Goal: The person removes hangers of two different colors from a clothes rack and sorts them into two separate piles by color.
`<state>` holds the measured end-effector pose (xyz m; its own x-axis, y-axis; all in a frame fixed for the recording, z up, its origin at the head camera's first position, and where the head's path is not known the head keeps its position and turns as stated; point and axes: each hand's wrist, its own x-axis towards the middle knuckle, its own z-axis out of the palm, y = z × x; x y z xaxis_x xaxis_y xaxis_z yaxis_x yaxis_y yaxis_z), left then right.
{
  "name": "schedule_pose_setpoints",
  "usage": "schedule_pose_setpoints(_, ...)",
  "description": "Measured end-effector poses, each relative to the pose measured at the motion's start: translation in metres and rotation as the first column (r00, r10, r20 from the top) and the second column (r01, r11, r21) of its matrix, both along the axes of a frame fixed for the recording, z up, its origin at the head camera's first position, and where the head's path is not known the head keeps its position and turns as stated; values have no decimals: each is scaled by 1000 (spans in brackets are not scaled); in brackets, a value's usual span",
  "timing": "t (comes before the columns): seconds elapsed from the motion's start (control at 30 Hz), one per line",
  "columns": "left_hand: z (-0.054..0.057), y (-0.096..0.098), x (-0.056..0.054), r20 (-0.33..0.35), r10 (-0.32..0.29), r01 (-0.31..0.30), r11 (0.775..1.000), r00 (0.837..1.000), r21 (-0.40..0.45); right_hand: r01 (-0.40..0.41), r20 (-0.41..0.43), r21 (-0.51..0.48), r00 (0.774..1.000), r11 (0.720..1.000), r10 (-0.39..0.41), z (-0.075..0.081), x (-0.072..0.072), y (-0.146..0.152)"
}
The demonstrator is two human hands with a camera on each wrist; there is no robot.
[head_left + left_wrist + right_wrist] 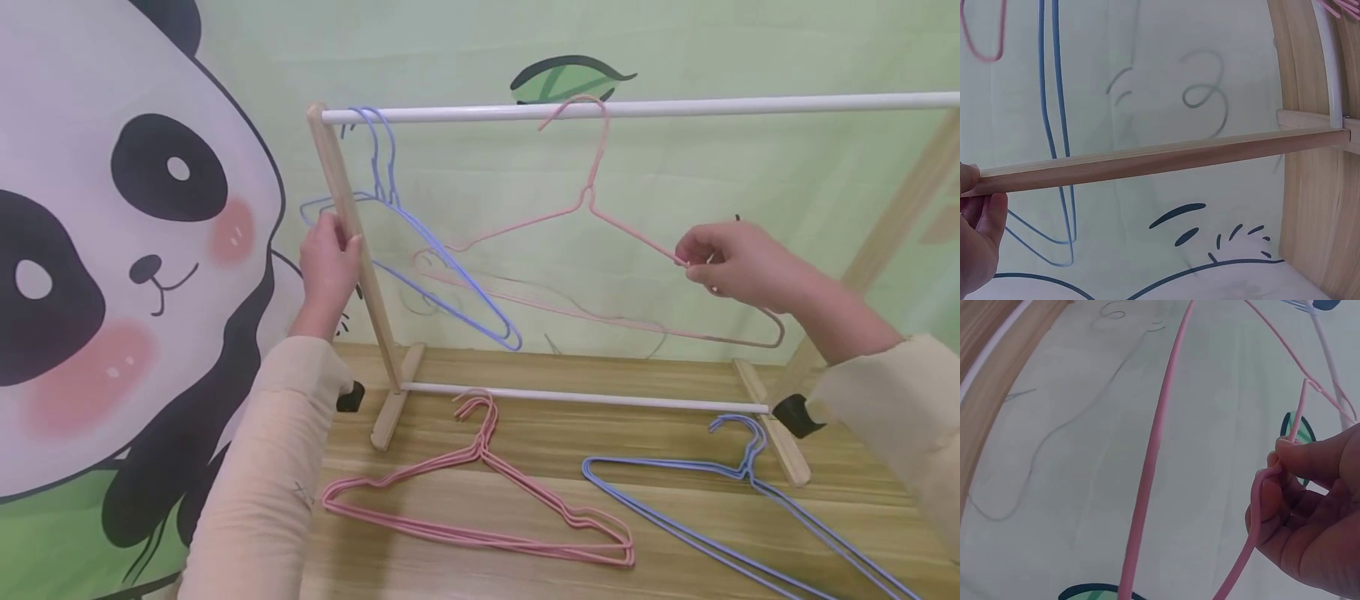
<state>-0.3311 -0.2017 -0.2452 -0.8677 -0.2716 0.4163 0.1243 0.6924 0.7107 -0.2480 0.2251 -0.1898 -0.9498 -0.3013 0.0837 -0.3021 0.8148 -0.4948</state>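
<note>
A pink hanger hangs by its hook over the white top rail of a wooden clothes rack. My right hand pinches its sloping right arm between thumb and fingers; the right wrist view shows the grip on the pink wire up close. At the rack's left side, my left hand grips the wooden upright, thumb on one face and fingers on the other. Just beside that upright, two blue hangers hang together from the rail's left end.
Several pink hangers lie stacked on the wood-grain surface in front of the rack. Blue hangers lie to their right. A white lower rail joins the rack's feet. Behind stands a green backdrop with a large panda.
</note>
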Motion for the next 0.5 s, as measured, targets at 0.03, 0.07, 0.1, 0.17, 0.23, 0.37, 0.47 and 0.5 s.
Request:
schedule_pose_setpoints(0.03,0,0,0,1,0,0,1000,1000,0,-2,8,4,1000,1000,2,-3,1,3)
schedule_pose_setpoints(0.07,1,0,0,2,-1,1,1000,1000,0,-4,15,9,1000,1000,4,-5,1,5)
schedule_pose_setpoints(0.1,1,0,0,1,-1,1,1000,1000,-1,-5,22,10,1000,1000,5,-8,2,8)
schedule_pose_setpoints(0.17,1,0,0,2,-1,2,1000,1000,-2,-6,33,11,999,1000,5,-12,3,11)
schedule_pose_setpoints(0.23,1,0,0,0,-1,1,1000,1000,-2,-10,34,13,999,1000,9,-17,4,13)
schedule_pose_setpoints(0.37,1,0,0,0,3,-3,1000,1000,-4,-27,22,17,999,999,27,-25,6,18)
schedule_pose_setpoints(0.47,1,1,1,4,3,-3,1000,1000,1,-45,19,14,999,999,44,-31,7,22)
schedule_pose_setpoints(0.5,1,1,0,5,2,-2,1000,1000,3,-50,19,10,999,999,49,-33,7,24)
